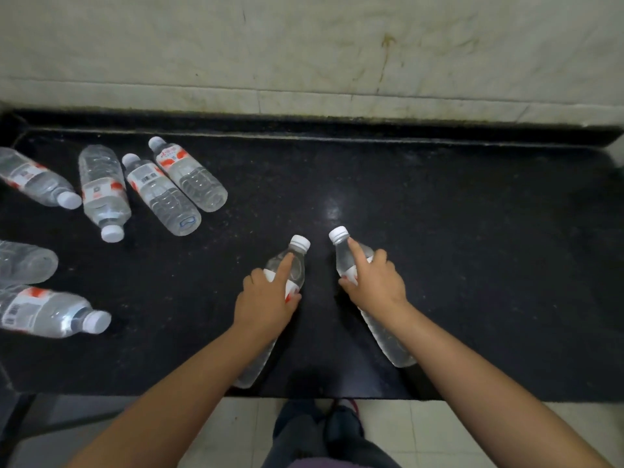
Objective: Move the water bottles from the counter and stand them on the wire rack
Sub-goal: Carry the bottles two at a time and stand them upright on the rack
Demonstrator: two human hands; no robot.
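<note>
Holding one bottle each, the left hand [266, 304] curls its grip round the left bottle [290, 265] and the right hand [376, 282] round the right bottle [344, 256], both near the front edge of the dark desk [439, 231]. Six more bottles [104, 190] lie on their sides at the left, not yet moved. No wire rack is visible, so most of the task seems left. Nothing blocks the lift.

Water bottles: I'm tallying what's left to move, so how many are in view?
8: one in the left hand, one in the right hand, six lying at the counter's left; more may sit off-frame.
</note>
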